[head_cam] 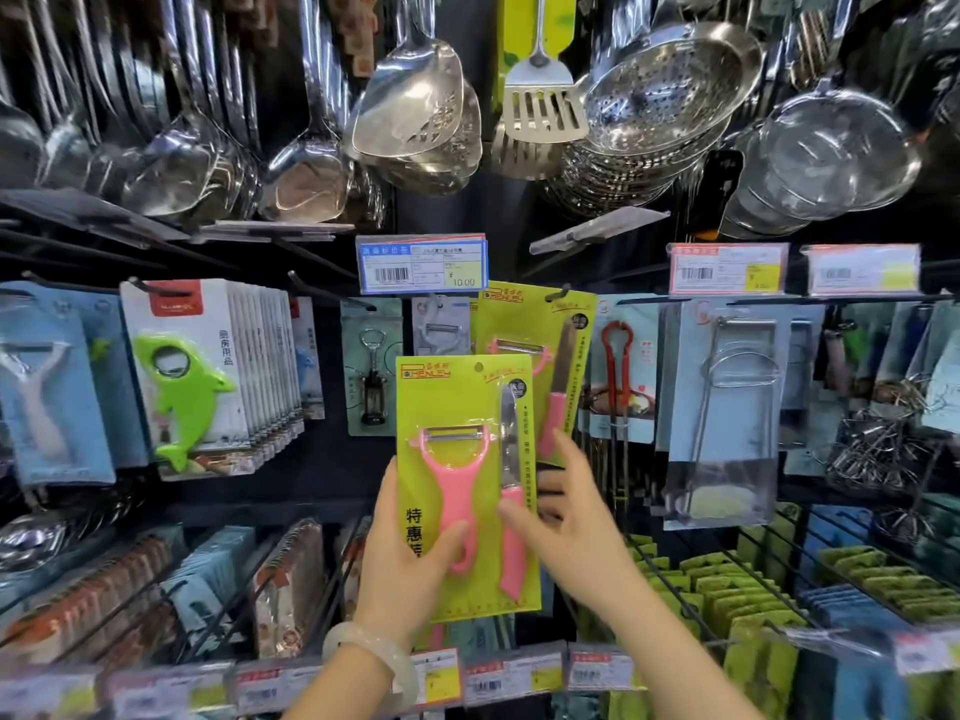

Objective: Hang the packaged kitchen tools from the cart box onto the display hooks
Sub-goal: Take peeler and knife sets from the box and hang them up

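Observation:
My left hand [402, 553] grips a yellow-green card pack [457, 402] holding a pink peeler and a pink-handled knife, thumb across the front. The pack is upright in front of the display, its top hole below the hook. My right hand [571, 511] has its fingers spread at the pack's right edge, touching it. Behind and to the upper right, an identical pack [535, 324] hangs on a display hook [563, 292]. The cart box is out of view.
A price tag holder [422, 263] sits just above the hook row. Dolphin-shaped opener packs [197, 376] hang at left, corkscrew and tong packs at centre and right. Steel ladles and strainers [670, 85] hang overhead. Sponges fill wire bins [727, 589] lower right.

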`<act>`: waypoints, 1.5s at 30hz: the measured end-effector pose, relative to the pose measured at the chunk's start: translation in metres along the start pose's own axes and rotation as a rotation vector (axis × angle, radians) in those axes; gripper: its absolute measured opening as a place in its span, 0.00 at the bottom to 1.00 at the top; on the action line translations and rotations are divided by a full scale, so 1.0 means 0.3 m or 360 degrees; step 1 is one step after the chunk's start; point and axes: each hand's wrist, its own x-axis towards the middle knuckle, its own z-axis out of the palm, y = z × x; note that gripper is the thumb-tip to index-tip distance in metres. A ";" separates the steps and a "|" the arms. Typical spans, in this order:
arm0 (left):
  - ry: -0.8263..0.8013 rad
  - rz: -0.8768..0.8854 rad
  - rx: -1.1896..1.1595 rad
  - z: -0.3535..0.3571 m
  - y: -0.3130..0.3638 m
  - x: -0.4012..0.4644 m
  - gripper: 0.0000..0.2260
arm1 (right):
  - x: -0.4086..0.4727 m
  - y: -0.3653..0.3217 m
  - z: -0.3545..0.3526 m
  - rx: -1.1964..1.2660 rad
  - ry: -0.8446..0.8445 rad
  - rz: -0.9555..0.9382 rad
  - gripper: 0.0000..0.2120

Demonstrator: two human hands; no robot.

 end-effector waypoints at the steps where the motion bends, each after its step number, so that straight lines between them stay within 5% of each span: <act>1: -0.0036 -0.0009 0.0001 0.012 0.001 -0.005 0.39 | -0.018 0.015 0.017 -0.0032 -0.0008 0.0017 0.43; 13: -0.0138 0.0231 -0.0079 0.144 0.134 0.023 0.37 | -0.008 0.018 -0.137 -0.0025 0.0456 -0.0086 0.37; 35: -0.0126 0.0193 -0.0069 0.186 0.162 0.119 0.37 | 0.096 -0.012 -0.192 -0.0123 0.0375 -0.0109 0.37; 45: -0.0377 -0.0183 0.0573 0.228 0.140 0.227 0.46 | 0.222 0.003 -0.166 -0.0470 0.0269 0.0090 0.42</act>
